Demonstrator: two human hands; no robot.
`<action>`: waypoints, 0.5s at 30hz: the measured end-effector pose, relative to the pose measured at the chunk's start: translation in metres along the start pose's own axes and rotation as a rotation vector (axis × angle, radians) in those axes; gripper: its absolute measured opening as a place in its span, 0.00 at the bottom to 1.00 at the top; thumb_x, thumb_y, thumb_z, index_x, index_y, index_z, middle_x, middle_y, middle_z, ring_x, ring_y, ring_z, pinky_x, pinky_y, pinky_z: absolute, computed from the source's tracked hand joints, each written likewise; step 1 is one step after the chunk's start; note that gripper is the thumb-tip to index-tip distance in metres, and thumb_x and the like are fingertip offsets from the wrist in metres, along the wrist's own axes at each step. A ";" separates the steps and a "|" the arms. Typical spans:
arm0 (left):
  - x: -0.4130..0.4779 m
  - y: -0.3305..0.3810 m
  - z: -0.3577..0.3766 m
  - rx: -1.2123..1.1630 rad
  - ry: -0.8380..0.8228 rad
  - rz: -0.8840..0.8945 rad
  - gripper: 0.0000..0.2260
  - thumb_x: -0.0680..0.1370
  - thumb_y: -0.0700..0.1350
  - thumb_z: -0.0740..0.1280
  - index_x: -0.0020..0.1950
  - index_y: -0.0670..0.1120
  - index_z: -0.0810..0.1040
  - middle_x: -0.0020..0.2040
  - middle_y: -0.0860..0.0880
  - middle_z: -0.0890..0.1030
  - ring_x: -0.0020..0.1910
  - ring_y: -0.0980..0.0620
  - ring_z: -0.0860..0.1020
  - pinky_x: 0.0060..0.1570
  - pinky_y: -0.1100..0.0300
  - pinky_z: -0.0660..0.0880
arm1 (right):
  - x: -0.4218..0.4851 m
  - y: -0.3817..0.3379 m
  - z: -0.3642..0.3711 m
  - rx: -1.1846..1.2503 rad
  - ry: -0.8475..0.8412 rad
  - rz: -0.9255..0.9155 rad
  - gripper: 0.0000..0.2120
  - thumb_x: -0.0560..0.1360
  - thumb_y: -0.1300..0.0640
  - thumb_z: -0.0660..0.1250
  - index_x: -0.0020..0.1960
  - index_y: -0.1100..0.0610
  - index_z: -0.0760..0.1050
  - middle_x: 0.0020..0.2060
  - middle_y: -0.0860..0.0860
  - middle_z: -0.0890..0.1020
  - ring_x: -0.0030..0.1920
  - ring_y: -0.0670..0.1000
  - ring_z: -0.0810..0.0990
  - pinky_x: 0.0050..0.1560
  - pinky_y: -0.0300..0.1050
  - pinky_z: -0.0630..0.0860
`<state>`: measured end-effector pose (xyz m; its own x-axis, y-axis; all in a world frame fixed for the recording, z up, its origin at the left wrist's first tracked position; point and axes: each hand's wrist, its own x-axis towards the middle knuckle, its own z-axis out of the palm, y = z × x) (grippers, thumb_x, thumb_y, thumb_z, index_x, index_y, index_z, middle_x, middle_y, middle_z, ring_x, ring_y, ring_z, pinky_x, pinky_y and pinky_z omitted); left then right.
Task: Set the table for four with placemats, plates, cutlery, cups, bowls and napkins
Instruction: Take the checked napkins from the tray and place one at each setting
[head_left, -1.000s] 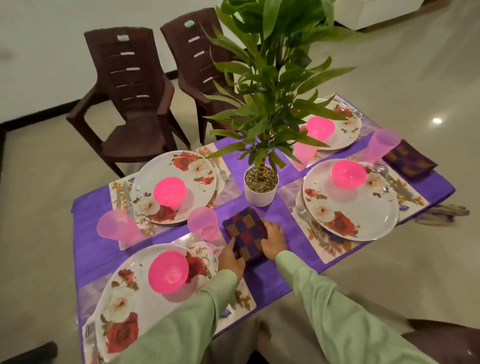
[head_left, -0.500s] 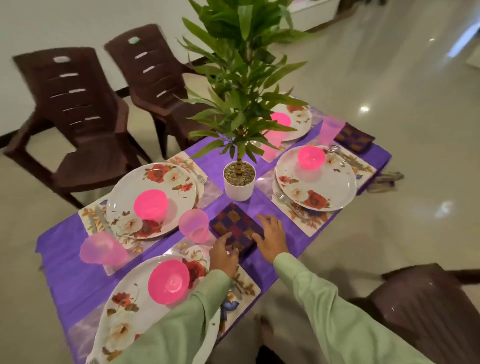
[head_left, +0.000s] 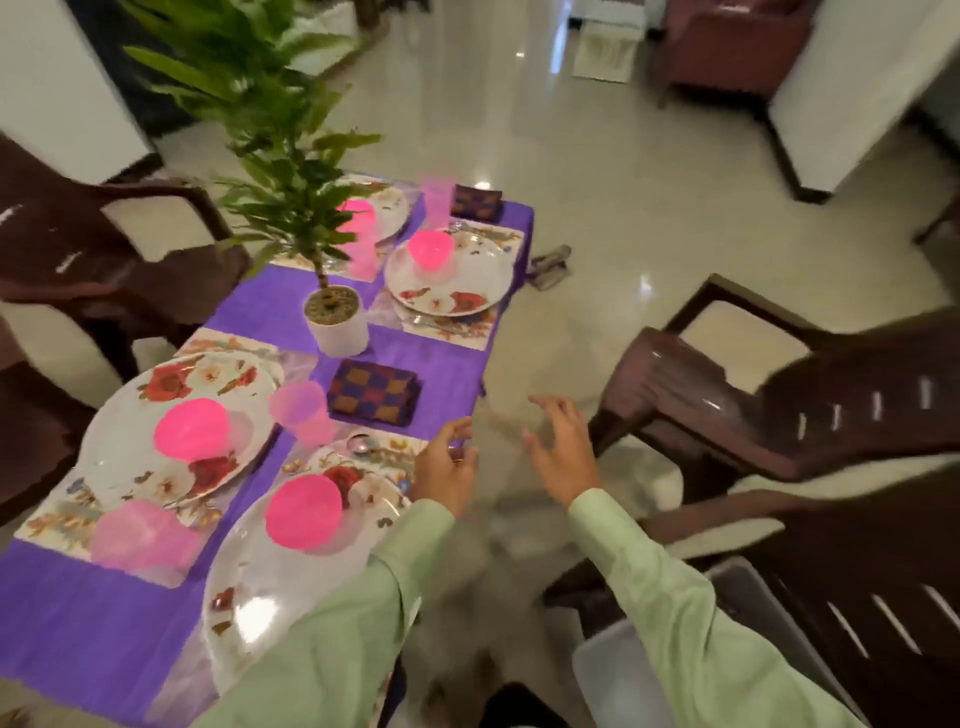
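Both hands were empty, fingers loose: left hand (head_left: 448, 467) over the edge of the table (head_left: 447, 376), right hand (head_left: 563, 452) beyond it. The checked napkin (head_left: 374, 392) lay flat nearby, beside a pink cup (head_left: 301, 410).

The folded checked cloth napkin (head_left: 374, 391) lies on the purple-clothed bench (head_left: 270, 306), before the white-potted plant (head_left: 337, 330), right of a pink plastic cup (head_left: 301, 413).
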<state>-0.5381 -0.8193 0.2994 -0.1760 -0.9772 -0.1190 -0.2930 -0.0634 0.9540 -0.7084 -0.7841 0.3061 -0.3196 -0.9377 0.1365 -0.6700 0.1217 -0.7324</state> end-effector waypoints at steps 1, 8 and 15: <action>-0.005 0.002 0.012 0.011 -0.044 0.018 0.18 0.72 0.40 0.65 0.62 0.45 0.77 0.50 0.50 0.81 0.37 0.61 0.78 0.46 0.62 0.76 | -0.016 0.008 -0.014 0.007 0.031 0.040 0.23 0.72 0.62 0.68 0.66 0.54 0.74 0.59 0.53 0.74 0.63 0.55 0.72 0.67 0.48 0.66; -0.082 0.019 0.120 0.068 -0.382 0.086 0.17 0.77 0.32 0.66 0.62 0.48 0.76 0.50 0.51 0.79 0.42 0.58 0.78 0.45 0.70 0.74 | -0.145 0.079 -0.108 0.060 0.258 0.310 0.20 0.76 0.63 0.67 0.67 0.54 0.74 0.61 0.51 0.74 0.64 0.50 0.72 0.68 0.42 0.65; -0.156 0.013 0.241 0.245 -0.664 0.147 0.17 0.76 0.31 0.66 0.60 0.48 0.76 0.49 0.50 0.79 0.42 0.48 0.78 0.48 0.61 0.76 | -0.293 0.190 -0.173 0.053 0.400 0.674 0.16 0.76 0.60 0.68 0.62 0.50 0.76 0.57 0.48 0.76 0.58 0.52 0.76 0.63 0.55 0.73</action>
<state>-0.7406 -0.6184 0.2642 -0.7408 -0.6377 -0.2111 -0.4115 0.1825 0.8929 -0.8582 -0.4298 0.2420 -0.8695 -0.4775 -0.1259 -0.2163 0.5975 -0.7722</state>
